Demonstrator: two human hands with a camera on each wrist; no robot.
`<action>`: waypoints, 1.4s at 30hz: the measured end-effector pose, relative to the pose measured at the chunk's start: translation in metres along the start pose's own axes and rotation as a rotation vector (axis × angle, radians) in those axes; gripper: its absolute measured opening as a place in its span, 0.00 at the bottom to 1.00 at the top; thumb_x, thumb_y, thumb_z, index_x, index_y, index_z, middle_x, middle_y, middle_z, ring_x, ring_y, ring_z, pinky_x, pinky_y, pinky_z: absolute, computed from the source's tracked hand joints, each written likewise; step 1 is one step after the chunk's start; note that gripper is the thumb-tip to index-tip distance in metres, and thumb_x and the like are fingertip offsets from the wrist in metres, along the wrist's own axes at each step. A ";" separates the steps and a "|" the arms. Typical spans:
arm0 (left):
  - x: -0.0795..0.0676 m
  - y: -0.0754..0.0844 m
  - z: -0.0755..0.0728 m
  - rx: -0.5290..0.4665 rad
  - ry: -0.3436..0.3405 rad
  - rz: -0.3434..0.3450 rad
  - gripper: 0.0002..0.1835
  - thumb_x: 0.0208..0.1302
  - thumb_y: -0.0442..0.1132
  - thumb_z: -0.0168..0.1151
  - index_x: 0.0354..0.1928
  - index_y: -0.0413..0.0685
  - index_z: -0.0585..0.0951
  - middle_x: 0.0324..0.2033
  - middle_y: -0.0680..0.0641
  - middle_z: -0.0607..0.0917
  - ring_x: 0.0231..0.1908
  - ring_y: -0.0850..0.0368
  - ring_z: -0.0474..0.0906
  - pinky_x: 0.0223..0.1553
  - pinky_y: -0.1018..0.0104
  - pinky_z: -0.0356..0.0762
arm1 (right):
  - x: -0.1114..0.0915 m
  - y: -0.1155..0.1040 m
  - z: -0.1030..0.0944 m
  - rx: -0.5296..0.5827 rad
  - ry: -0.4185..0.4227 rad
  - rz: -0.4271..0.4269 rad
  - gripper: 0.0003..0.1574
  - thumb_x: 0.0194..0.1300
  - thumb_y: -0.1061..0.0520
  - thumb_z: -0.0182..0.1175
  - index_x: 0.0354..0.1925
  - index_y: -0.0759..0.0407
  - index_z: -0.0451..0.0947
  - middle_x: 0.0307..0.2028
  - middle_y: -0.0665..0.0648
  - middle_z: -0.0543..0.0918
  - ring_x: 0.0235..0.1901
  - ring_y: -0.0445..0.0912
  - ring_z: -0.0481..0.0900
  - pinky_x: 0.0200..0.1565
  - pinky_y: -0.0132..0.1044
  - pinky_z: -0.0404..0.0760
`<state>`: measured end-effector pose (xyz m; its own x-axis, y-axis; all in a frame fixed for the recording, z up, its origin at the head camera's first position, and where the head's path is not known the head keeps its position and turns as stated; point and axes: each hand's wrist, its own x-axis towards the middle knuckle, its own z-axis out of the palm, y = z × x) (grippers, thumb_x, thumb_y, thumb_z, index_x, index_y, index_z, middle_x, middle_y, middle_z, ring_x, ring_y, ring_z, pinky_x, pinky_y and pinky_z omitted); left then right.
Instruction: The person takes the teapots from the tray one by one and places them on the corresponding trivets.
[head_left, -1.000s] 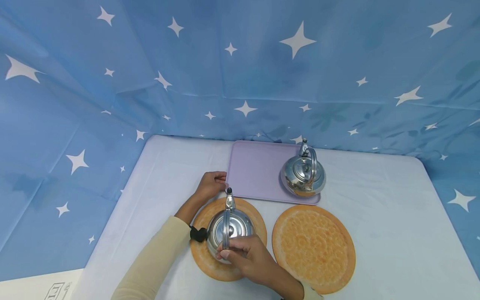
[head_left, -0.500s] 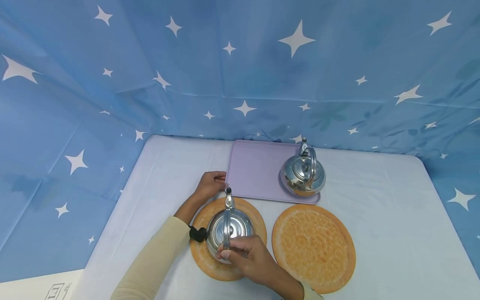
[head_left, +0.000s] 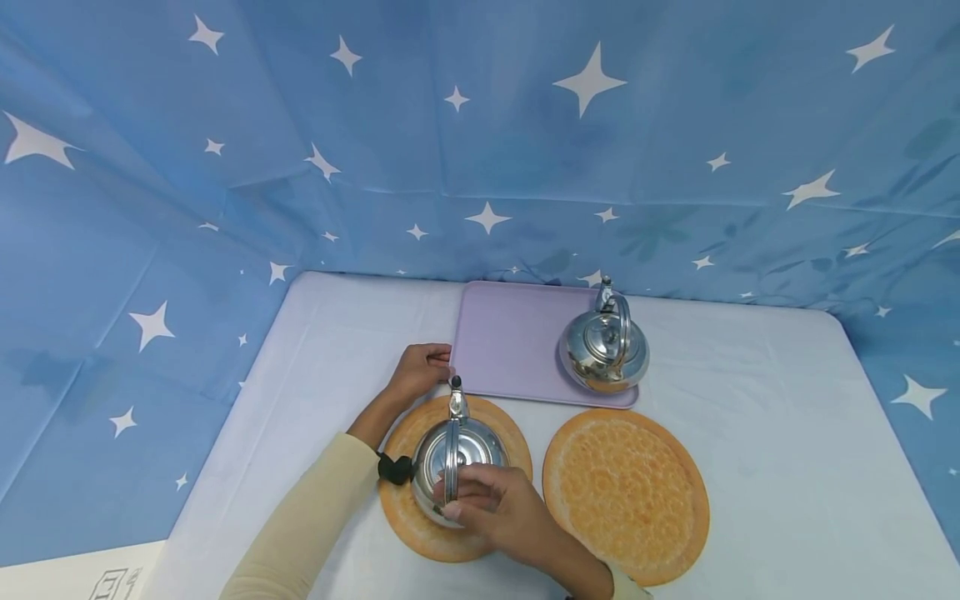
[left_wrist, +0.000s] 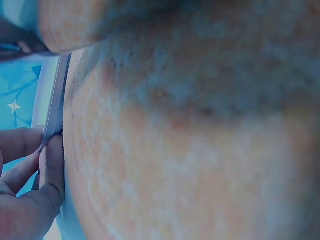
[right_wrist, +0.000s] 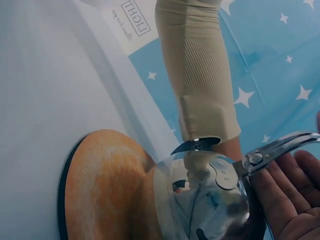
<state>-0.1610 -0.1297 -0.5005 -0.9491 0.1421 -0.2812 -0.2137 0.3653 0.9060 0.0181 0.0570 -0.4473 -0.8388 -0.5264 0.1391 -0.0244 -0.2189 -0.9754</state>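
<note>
My left hand (head_left: 420, 371) pinches the left edge of the lilac tray (head_left: 502, 350); in the left wrist view its thumb and fingers (left_wrist: 52, 172) meet at the rim. A shiny steel kettle (head_left: 483, 446) stands on the left round bread-patterned placemat (head_left: 416, 537), spout pointing away from me. My right hand (head_left: 510, 512) is at that kettle's upright handle (head_left: 452, 458). Loosened fingers lie around the handle, and in the right wrist view they extend straight behind it. On the tray's right end sits a second steel kettle (head_left: 603, 350).
Another round bread-patterned placemat (head_left: 626, 496) lies to the right, below the tray. White cloth (head_left: 780, 433) covers the table. Blue star-printed fabric (head_left: 525, 150) hangs behind and at the sides. A black band (head_left: 395, 468) circles the left wrist beside the near kettle.
My right fingers have loosened from the near kettle's handle, where they were pinching it. Left hand, tray and both kettles stay in place; the head view shifts slightly.
</note>
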 end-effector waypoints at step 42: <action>0.000 -0.001 0.000 -0.003 -0.006 -0.004 0.25 0.55 0.24 0.64 0.58 0.30 0.76 0.46 0.39 0.81 0.43 0.50 0.80 0.42 0.67 0.80 | 0.006 -0.037 -0.061 -0.254 0.341 -0.140 0.11 0.67 0.68 0.58 0.47 0.68 0.79 0.44 0.62 0.84 0.47 0.51 0.83 0.48 0.41 0.81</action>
<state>-0.1608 -0.1302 -0.5017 -0.9468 0.1459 -0.2868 -0.2184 0.3632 0.9058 -0.0193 0.1122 -0.4209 -0.9482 -0.1960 0.2502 -0.2476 -0.0382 -0.9681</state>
